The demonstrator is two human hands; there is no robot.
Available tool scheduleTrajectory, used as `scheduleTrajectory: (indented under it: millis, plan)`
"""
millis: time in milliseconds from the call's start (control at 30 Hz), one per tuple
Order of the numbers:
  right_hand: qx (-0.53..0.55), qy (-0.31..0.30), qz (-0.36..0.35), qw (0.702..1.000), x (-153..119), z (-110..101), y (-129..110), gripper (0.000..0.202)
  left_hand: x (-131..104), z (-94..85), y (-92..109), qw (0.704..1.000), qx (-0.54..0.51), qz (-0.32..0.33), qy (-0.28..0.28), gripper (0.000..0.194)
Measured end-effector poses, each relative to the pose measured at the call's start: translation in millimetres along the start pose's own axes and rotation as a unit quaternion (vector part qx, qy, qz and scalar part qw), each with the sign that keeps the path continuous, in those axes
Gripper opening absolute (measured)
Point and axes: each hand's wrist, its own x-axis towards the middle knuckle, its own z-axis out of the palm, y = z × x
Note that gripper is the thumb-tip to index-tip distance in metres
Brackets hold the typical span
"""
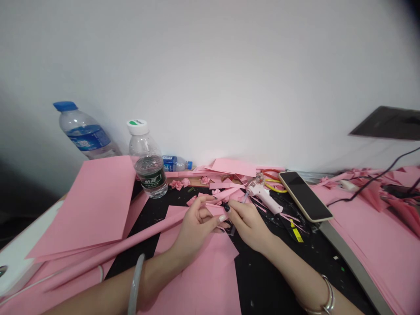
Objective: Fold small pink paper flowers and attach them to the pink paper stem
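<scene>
Near the middle of the work surface my two hands meet over a small piece of pink paper (pixel 216 211). My left hand (pixel 197 225) has its fingers curled and pinches the paper between thumb and fingers. From the other side, my right hand (pixel 249 223) grips the paper's right edge, its fingers folded in. Beneath my hands lie flat pink sheets (pixel 210 280). A long rolled pink paper tube (pixel 149 232) runs from the lower left up to my left hand. Just beyond my right hand rests a white glue gun (pixel 265 197).
A half-full water bottle (pixel 149 170) stands behind left, beside a larger tilted bottle (pixel 87 135) and a small lying bottle (pixel 177 163). Pink sheets (pixel 95 197) pile up at left. A phone (pixel 306 197), yellow-handled tool (pixel 275 187) and black cable (pixel 370 179) lie at right.
</scene>
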Motion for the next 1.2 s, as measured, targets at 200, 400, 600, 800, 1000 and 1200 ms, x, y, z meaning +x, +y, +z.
scheduleTrajectory:
  millis: [200,400,600,800,1000,1200]
  plan:
    - [-0.042,-0.078,-0.038,0.995,1.2,-12.1,-3.2,0.019,-5.6,5.0,-5.8,0.999,0.022,0.029,-0.018,0.047]
    - [0.013,0.037,0.012,0.999,-11.4,-1.5,-0.6,0.031,-3.8,4.1,-9.0,0.998,0.035,0.006,-0.052,0.031]
    - [0.059,0.112,0.078,0.989,-27.9,10.6,1.5,0.03,-6.0,2.5,-8.7,0.992,0.099,-0.002,-0.077,0.014]
    - [0.047,0.097,0.051,0.993,-30.9,9.5,2.9,0.028,-8.1,3.9,-6.1,0.993,0.098,0.026,-0.061,0.013]
    - [0.025,0.072,0.014,0.997,-30.0,4.5,4.9,0.022,-7.4,-0.4,-9.4,0.988,0.135,0.072,-0.023,0.012]
    - [-0.002,0.074,-0.022,0.997,-27.9,0.8,5.6,0.024,-9.1,-0.1,-7.6,0.983,0.163,0.076,-0.026,0.01]
